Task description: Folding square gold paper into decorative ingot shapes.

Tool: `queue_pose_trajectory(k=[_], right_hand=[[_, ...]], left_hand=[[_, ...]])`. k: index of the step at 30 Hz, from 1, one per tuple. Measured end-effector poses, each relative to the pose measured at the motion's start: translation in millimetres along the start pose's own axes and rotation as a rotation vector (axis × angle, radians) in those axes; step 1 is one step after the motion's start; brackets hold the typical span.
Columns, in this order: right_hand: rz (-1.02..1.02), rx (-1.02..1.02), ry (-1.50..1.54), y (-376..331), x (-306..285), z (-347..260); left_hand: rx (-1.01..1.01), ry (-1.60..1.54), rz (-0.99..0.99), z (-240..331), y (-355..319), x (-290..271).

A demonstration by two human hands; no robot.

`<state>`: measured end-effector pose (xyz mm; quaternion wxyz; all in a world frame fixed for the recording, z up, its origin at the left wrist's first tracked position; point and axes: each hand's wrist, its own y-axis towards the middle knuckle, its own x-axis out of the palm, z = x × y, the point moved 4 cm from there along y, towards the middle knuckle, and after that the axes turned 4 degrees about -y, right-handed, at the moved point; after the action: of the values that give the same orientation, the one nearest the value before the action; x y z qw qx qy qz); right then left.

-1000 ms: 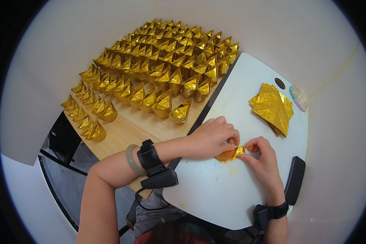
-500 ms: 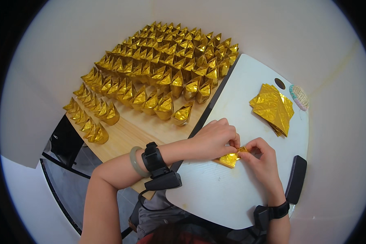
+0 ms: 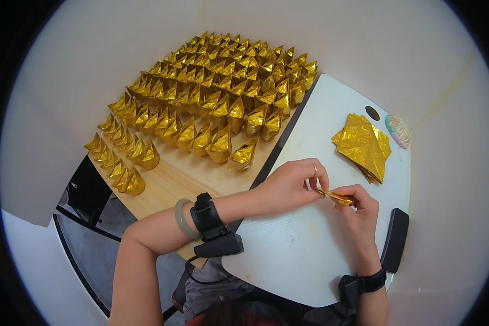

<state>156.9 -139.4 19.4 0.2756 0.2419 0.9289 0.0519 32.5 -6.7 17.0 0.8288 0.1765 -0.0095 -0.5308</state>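
Between my two hands is a small folded piece of gold foil paper (image 3: 339, 199), held a little above the white board and seen nearly edge-on. My left hand (image 3: 294, 186) pinches its left end between thumb and fingertips. The fingers of my right hand (image 3: 358, 209) are closed round its right end. Beyond the hands, a fanned stack of flat gold foil sheets (image 3: 364, 144) lies on the white board (image 3: 293, 261). To the left, many folded gold paper ingots (image 3: 219, 145) stand in rows on the wooden table (image 3: 182, 173).
A crocheted oval piece (image 3: 398, 131) rests at the board's far right, near the board's dark oval hole (image 3: 372, 113). A black bar (image 3: 395, 240) sits along the board's right edge. Pale walls enclose the far side and the right.
The folded foil paper has been lifted off the board and tilted from lying flat to nearly edge-on. My right hand has turned and closed more round it.
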Motion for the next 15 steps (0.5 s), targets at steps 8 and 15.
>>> queue_pose_trajectory(k=[8, 15], right_hand=[[-0.096, -0.095, -0.078, 6.2, 0.4, 4.3], [-0.199, 0.087, -0.098, 8.2, -13.6, 18.1]], left_hand=[[0.241, 0.561, -0.171, -1.5, -5.7, 3.3], [0.196, 0.519, -0.229, -2.0, -5.8, 1.8]])
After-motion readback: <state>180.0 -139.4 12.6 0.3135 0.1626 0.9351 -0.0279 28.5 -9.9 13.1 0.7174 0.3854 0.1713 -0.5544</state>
